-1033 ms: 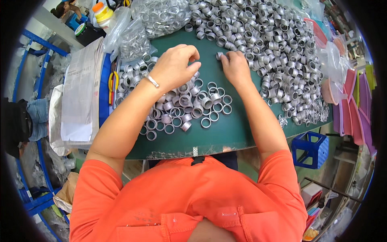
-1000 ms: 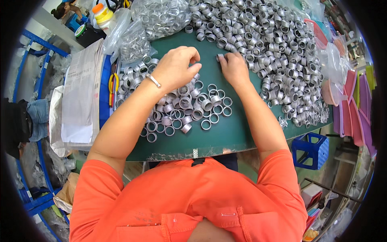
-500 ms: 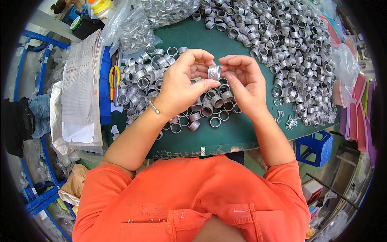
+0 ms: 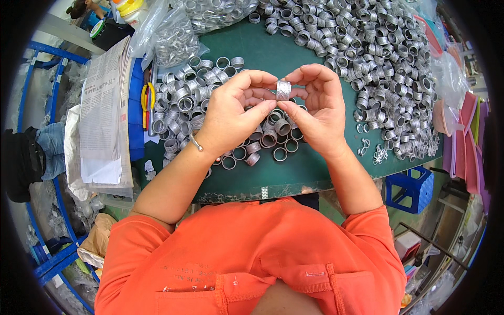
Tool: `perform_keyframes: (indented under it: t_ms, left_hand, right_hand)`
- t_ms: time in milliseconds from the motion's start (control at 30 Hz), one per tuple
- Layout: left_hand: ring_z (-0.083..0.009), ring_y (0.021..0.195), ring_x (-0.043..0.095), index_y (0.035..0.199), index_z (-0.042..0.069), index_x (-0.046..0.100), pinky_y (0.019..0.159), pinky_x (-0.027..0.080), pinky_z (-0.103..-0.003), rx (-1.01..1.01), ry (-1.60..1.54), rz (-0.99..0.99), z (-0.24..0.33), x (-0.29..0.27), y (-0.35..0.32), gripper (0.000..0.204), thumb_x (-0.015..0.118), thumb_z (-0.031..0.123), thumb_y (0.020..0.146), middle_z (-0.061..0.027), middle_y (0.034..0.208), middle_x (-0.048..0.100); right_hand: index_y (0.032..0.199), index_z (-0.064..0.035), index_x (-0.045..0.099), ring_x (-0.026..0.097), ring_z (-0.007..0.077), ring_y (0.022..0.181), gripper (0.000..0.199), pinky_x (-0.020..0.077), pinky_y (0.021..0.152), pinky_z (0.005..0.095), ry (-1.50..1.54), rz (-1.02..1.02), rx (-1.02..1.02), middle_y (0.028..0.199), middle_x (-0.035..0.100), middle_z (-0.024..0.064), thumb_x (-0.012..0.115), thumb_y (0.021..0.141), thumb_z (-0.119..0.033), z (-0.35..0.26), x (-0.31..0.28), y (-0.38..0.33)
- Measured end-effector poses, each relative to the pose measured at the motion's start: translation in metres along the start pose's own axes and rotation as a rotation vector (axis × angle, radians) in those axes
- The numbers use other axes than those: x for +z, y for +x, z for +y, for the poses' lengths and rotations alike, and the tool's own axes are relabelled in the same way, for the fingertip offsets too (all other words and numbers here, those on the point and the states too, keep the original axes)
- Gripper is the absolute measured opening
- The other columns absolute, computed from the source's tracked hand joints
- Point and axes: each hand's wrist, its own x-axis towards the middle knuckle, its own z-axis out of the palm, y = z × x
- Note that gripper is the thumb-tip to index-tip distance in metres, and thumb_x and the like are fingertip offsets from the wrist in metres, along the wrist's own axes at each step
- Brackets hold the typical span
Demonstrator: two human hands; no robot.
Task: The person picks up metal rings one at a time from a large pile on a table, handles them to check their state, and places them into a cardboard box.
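Observation:
A silver metal ring (image 4: 283, 91) with a patterned outer band is pinched between my two hands, above the table. My left hand (image 4: 242, 100), with a bangle (image 4: 195, 140) at its wrist, touches the ring's left side with thumb and fingertips. On the other side my right hand (image 4: 317, 107) grips it the same way, its thumb tip at the lower edge. Beneath and left of my hands lies a heap of similar rings (image 4: 181, 100); my hands hide part of it. A much bigger pile of rings (image 4: 378, 68) spreads across the right side.
The green table (image 4: 236, 44) carries clear plastic bags of rings (image 4: 177, 42) at the back. At left are a blue tray (image 4: 137, 105), yellow-handled pliers (image 4: 144, 100) and newspapers (image 4: 105, 94). Small linked rings (image 4: 379, 154) lie at right. A blue stool (image 4: 409, 190) stands below the right edge.
The ring has turned between my fingers, showing a different part of its patterned band. My right thumb has moved left to its lower edge, and both hands have come closer together.

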Motion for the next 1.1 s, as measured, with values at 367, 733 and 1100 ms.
perform_keyframes:
  t_ms: [367,733,1100]
  left_hand:
    - [-0.0079,0.08,0.061,0.099,0.0,0.061,0.072,0.051,-0.021,-0.018,0.091,0.085,-0.004,-0.004,0.005,0.014,0.061,0.001,0.085,-0.0051,0.094,0.064]
    - [-0.011,0.089,0.06,0.1,-0.002,0.06,0.081,0.049,-0.023,-0.035,0.185,0.03,0.001,-0.012,0.012,0.015,0.058,-0.005,0.086,-0.0057,0.098,0.062]
    - [-0.0156,0.084,0.065,0.107,-0.002,0.054,0.071,0.052,-0.025,-0.19,-0.005,0.07,0.002,-0.013,0.018,0.018,0.055,0.003,0.089,-0.0108,0.098,0.063]
  right_hand:
    - [0.088,-0.0022,0.062,0.058,0.0334,0.096,0.029,0.0486,0.08,0.0386,-0.946,-0.024,-0.087,0.1,0.06,0.0143,0.053,0.066,0.014,0.043,-0.059,0.014]
    - [0.084,-0.0035,0.062,0.057,0.0309,0.079,0.012,0.047,0.068,0.0407,-1.475,0.075,-0.322,0.078,0.057,0.0131,0.063,0.073,-0.006,0.075,-0.078,0.096]
    - [0.09,-0.0009,0.069,0.059,0.013,0.067,0.015,0.0459,0.06,0.026,-0.665,0.055,0.251,0.078,0.066,0.0073,0.066,0.079,-0.01,0.035,-0.053,0.074]
